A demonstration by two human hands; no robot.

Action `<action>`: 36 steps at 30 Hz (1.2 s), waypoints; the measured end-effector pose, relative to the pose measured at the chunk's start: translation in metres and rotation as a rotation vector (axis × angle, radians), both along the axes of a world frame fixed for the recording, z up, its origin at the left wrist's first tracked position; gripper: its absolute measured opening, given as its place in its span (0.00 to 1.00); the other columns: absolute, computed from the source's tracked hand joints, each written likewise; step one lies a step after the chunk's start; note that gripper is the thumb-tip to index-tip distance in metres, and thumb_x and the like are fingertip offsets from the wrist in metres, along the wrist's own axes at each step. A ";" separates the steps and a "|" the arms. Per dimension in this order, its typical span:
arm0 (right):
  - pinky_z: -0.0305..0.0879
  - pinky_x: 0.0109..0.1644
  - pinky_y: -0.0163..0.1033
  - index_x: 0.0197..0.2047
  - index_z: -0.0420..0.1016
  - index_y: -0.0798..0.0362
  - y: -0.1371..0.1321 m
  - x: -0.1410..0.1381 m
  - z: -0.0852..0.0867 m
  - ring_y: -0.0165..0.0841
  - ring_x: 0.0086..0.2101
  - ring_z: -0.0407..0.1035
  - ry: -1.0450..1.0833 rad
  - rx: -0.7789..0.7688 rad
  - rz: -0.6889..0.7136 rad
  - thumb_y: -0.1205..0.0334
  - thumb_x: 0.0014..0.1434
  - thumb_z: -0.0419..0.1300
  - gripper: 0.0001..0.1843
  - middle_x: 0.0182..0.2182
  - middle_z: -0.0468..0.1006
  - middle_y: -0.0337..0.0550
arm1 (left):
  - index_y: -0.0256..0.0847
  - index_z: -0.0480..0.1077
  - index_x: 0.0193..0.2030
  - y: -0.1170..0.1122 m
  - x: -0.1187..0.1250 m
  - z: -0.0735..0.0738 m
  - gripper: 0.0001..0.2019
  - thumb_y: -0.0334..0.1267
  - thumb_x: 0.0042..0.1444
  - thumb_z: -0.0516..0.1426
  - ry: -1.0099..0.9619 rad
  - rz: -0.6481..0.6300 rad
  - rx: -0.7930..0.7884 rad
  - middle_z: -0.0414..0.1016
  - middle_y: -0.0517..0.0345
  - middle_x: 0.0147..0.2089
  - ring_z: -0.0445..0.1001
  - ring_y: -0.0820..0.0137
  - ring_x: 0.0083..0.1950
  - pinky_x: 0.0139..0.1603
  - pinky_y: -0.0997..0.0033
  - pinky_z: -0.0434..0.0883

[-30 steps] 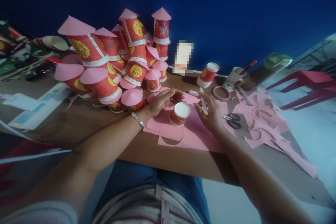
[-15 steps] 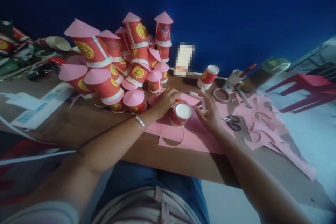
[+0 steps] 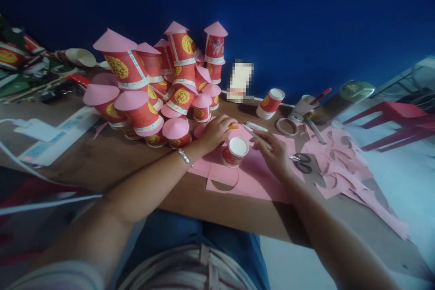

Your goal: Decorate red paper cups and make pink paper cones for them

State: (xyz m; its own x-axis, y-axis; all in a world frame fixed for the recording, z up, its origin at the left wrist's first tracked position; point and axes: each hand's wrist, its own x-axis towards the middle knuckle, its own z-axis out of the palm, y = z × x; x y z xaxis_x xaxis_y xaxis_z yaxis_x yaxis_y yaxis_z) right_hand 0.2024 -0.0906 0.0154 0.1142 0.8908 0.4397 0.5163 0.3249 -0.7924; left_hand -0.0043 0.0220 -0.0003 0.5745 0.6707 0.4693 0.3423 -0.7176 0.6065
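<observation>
My left hand (image 3: 217, 132) is closed with a small orange cap (image 3: 233, 127) at its fingertips, above the pink paper. My right hand (image 3: 274, 152) grips a slim white glue tube (image 3: 258, 137), tilted with its narrow tip toward the left hand. Between the two hands a red paper cup (image 3: 233, 159) stands with its white round end (image 3: 238, 146) upward. It rests on a pink paper sheet (image 3: 265, 186) with a round cut line near its front edge. Another white tube (image 3: 257, 127) lies just beyond the right hand.
Stacked red cups with pink cone tops (image 3: 139, 108) rise at the left. Scissors (image 3: 302, 163), a tape roll (image 3: 287, 127) and pink scraps (image 3: 343, 158) lie right. Behind are joined cups (image 3: 271, 103) and a pen cup (image 3: 304, 104). A power strip (image 3: 56, 140) sits far left.
The white glue tube has tipped from nearly upright to slanting left, as my right hand turned. My left hand stays nearly in place, its orange cap now plainer to see. The view shifted slightly.
</observation>
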 end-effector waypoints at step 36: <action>0.76 0.45 0.44 0.48 0.83 0.51 0.005 0.006 0.000 0.40 0.40 0.80 -0.212 -0.075 0.145 0.53 0.66 0.62 0.14 0.43 0.86 0.49 | 0.37 0.75 0.44 -0.012 0.007 -0.010 0.13 0.41 0.56 0.66 -0.450 -0.176 -0.588 0.82 0.50 0.45 0.80 0.67 0.47 0.51 0.63 0.75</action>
State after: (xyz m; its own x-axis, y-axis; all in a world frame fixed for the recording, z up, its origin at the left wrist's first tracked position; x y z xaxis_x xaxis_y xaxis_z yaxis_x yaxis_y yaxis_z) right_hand 0.2088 -0.0856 0.0151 -0.1042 0.9223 0.3723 0.6254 0.3518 -0.6965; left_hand 0.0027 0.0100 -0.0104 0.5336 0.7990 0.2772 -0.1184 -0.2539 0.9600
